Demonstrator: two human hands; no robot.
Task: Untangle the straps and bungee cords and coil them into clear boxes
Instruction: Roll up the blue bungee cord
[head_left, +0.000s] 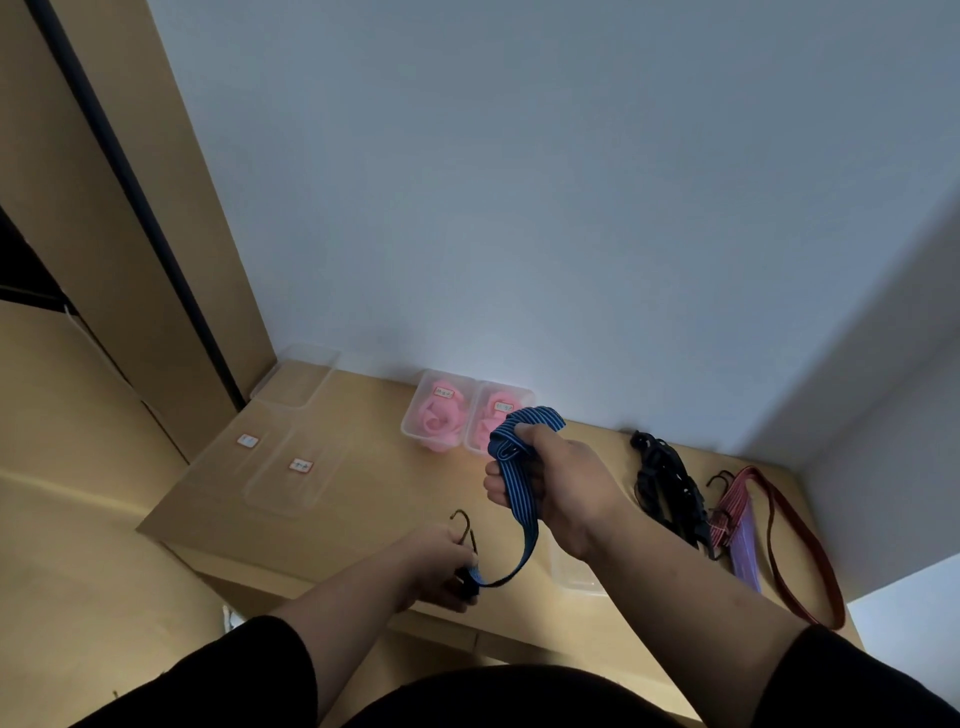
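Right hand raised above bench, fist clenched around looped blue cord. Cord hangs down to left hand, which grips its hook end. Two boxes at wall hold pink coils. Black tangle lies to the right.

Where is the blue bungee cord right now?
In the head view, centre: the blue cord is looped in the right hand, and the left hand holds its hooked end, in front of two boxes of pink straps.
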